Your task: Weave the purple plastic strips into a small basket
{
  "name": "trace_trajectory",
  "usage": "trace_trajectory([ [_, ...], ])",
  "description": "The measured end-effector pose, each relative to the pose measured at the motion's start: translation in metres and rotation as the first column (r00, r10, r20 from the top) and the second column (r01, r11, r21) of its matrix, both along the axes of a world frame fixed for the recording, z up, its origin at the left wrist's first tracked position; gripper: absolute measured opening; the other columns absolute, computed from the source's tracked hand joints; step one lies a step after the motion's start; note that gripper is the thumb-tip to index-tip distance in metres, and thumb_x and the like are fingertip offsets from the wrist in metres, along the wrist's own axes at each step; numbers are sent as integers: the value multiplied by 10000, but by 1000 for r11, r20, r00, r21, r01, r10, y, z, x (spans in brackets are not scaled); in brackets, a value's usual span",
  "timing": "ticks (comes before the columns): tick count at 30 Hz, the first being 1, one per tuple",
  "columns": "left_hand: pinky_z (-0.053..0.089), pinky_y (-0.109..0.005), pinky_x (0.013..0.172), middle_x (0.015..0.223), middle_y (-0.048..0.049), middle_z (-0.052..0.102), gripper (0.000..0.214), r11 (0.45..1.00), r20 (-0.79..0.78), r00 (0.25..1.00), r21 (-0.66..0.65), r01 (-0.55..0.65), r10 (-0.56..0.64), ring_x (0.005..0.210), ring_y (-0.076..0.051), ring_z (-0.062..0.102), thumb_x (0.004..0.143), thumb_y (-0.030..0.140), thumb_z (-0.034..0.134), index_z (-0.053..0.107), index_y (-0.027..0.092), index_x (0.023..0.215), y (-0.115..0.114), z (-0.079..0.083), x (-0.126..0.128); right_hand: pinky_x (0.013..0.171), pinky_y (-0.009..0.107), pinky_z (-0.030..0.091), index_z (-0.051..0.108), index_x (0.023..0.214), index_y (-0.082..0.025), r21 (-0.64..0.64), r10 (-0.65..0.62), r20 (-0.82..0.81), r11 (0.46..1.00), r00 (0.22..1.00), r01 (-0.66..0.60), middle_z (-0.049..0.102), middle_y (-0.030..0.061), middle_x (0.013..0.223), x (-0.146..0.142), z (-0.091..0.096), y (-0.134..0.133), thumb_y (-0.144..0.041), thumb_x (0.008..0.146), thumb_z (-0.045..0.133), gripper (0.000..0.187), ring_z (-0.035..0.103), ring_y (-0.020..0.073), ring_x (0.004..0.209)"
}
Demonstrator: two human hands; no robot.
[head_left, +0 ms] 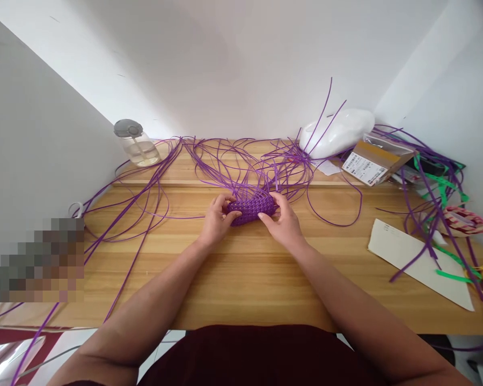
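A small purple woven piece (pixel 250 209), tightly plaited from narrow strips, is held just above or on the wooden table in front of me; I cannot tell which. My left hand (pixel 218 219) grips its left end, thumb on the near face and fingers behind. At the right end my right hand (pixel 282 219) pinches it the same way. Long loose purple strips (pixel 221 161) fan out from its far side. The fingers behind the weave are partly hidden.
A clear bottle with a grey lid (pixel 143 150) stands at the back left. Toward the back right are a white glossy object (pixel 340 131) and a labelled package (pixel 366 163). Cream card (pixel 418 262) lies on the right, near green strips (pixel 453 276). Purple strips trail over the left table edge.
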State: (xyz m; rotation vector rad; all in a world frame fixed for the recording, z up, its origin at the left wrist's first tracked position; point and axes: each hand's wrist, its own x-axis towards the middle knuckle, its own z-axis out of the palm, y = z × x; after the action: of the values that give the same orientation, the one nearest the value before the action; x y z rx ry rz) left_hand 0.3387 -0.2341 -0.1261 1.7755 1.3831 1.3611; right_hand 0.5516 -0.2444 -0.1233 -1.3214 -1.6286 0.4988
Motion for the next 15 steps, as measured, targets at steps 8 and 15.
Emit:
trace_trajectory([
  [8,458,-311,842,953,-28,588,267,992,-107,994,123,-21,34,886,-188,546,825,183,698,608,232,1073,-6,5,2,767,387,585,472,1411,-231,110,-14,36,994,999,10,551,135,1363,3,0,-13,-326,863,624,577,591,265,1127],
  [15,480,-344,867,1005,-46,572,263,985,-157,983,158,-73,98,912,-205,564,831,174,684,606,231,1076,-11,5,6,815,394,545,554,1262,-210,178,-95,70,981,993,82,623,93,1085,2,5,-19,-380,786,716,531,595,228,907],
])
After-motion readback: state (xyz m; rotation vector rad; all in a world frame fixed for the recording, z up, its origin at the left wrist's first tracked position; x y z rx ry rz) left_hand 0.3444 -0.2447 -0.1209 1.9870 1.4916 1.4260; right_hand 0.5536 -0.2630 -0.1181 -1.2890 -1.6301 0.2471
